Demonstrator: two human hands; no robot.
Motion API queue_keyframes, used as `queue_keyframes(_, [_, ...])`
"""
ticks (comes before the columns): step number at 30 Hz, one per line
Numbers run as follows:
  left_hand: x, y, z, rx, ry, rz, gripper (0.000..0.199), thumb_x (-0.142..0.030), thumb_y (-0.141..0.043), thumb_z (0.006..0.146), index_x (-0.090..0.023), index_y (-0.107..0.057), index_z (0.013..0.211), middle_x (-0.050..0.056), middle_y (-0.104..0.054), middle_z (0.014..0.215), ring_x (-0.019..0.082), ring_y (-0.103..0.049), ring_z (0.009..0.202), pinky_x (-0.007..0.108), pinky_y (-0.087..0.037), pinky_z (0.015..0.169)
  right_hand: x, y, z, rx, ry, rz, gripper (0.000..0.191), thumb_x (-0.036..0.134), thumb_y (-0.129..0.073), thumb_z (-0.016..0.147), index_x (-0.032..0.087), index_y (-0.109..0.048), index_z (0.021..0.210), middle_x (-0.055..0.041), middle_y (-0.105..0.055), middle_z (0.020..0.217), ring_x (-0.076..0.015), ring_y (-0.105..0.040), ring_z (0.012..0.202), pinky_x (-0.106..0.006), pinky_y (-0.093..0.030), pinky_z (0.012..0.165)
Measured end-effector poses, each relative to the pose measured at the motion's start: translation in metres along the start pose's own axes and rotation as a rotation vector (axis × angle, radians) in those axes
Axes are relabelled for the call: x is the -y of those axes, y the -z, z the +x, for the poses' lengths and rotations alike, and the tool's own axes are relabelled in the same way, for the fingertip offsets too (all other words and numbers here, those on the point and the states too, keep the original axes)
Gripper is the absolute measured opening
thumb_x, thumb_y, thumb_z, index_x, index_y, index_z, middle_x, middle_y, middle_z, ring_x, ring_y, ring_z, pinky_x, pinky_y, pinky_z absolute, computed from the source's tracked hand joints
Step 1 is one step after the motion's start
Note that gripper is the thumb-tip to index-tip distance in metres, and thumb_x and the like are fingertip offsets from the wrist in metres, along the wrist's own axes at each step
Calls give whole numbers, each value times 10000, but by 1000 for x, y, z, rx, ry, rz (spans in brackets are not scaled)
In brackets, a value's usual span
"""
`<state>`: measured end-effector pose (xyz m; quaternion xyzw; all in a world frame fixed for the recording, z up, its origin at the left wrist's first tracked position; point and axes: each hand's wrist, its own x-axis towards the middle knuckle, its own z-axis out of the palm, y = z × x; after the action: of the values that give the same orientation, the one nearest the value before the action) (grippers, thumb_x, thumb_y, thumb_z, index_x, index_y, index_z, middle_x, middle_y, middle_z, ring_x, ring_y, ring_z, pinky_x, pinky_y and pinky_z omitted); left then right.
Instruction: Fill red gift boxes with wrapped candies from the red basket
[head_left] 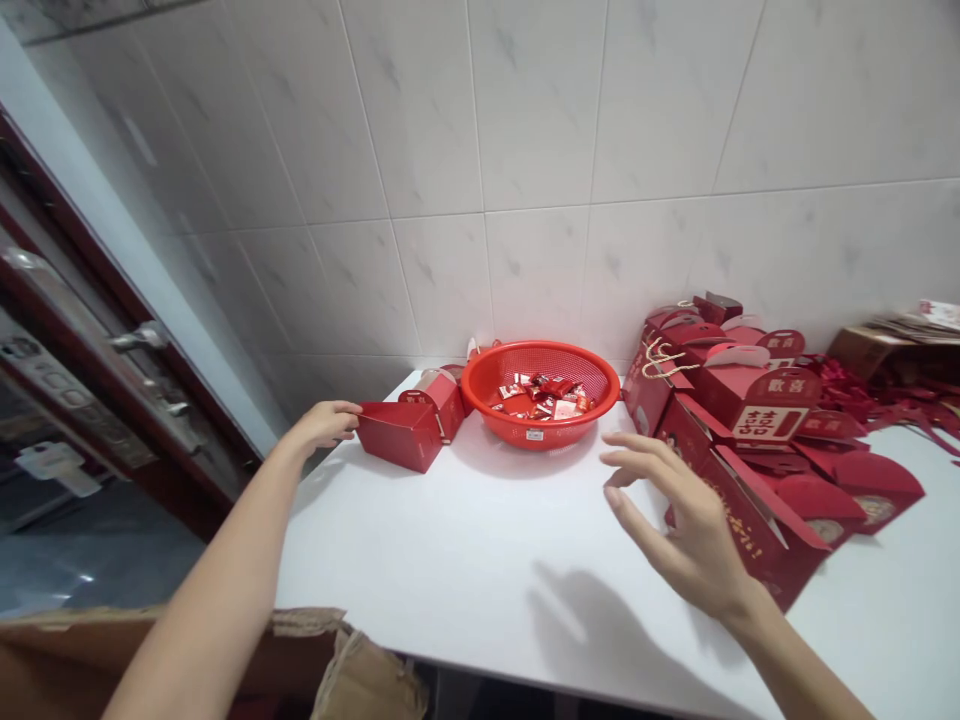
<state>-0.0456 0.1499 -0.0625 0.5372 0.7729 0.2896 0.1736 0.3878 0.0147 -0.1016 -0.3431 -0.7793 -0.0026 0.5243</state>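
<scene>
My left hand [327,424] has its fingers closed on the left end of a red open-topped paper box [399,440], which sits on the white table [465,560]. Over the table to the right, my right hand [675,520] is raised with its fingers apart and nothing between them, casting a shadow below. A red plastic colander [540,432] stands near the wall, holding small red-wrapped packets [551,395]. Between the colander and the open box is another small red box [444,400].
A pile of red gift boxes [750,400] with handles crowds the right side. Red ribbons [840,385] and a brown box [862,350] lie behind it. A torn cardboard carton [375,680] stands below the front edge. A door [97,330] is at the left, a tiled wall [525,130] behind.
</scene>
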Motion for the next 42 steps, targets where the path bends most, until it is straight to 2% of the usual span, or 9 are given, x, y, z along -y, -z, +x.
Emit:
queue_keyframes(6, [-2,8,-6,104,70,21,84,-214,-615,557,-174,-674,604,49,-658,597,240,-660,703,275,-477,593,-12,-32,3,140,-58,117,158,203,-535,964,218,-621,1096,-113,-665,1135,-208,-704,960,-349,-560,846])
queue_keyframes(12, [-27,18,-26,360,-403,-101,163,-353,-704,583,-213,-757,650,56,-754,830,262,-667,839,315,-531,782,-21,-49,0,205,-183,262,152,244,-533,966,202,-630,1076,-113,-653,1171,-145,-663,746,-352,-538,844])
queue_keyframes(18, [-77,-26,-68,282,-811,-255,227,-229,-640,726,-218,-819,865,60,-782,954,257,-700,935,334,-552,863,-22,-73,-13,256,-444,407,340,425,-536,974,202,-562,1229,-51,-678,902,-170,-654,719,-253,-492,567])
queue_keyframes(20, [-88,-43,-82,284,-951,-350,257,-170,-611,758,-213,-819,902,66,-782,982,235,-713,913,329,-569,848,-23,-77,-16,265,-532,486,399,471,-518,980,204,-526,1277,-25,-665,811,-186,-665,750,-261,-502,600])
queue_keyframes(24, [-98,-65,-105,314,-1093,-515,260,-128,-614,822,-202,-809,977,94,-774,1049,237,-721,963,346,-582,859,-27,-78,-17,205,-662,678,503,520,-564,950,228,-460,1346,-83,-687,1109,-179,-669,826,-326,-536,771])
queue_keyframes(27, [-101,-75,-115,317,-1104,-591,208,-144,-667,846,-206,-806,988,94,-781,1022,236,-726,958,352,-590,866,-27,-77,-14,217,-668,807,531,503,-641,906,242,-488,1343,-111,-589,1338,-203,-667,970,-341,-542,829])
queue_keyframes(31, [-101,-82,-117,349,-1039,-663,212,-158,-705,842,-216,-801,1023,91,-779,1042,238,-725,984,346,-590,883,-22,-76,-10,217,-601,847,482,449,-691,887,233,-551,1295,-93,-627,1263,-241,-617,1140,-365,-523,935])
queue_keyframes(38, [-100,-86,-115,487,-796,-829,246,-280,-793,787,-239,-802,1030,82,-754,1140,259,-692,1081,330,-577,905,-22,-68,-10,-44,-469,717,243,398,-587,977,234,-647,1147,-52,-695,1081,-189,-659,1002,-302,-533,887])
queue_keyframes(42, [-100,-95,-111,470,-616,-802,217,-330,-820,748,-194,-815,918,89,-784,1004,254,-718,963,321,-589,829,-26,-64,-13,-178,-408,556,238,344,-580,988,260,-599,1210,-45,-686,1086,-185,-670,974,-312,-541,865])
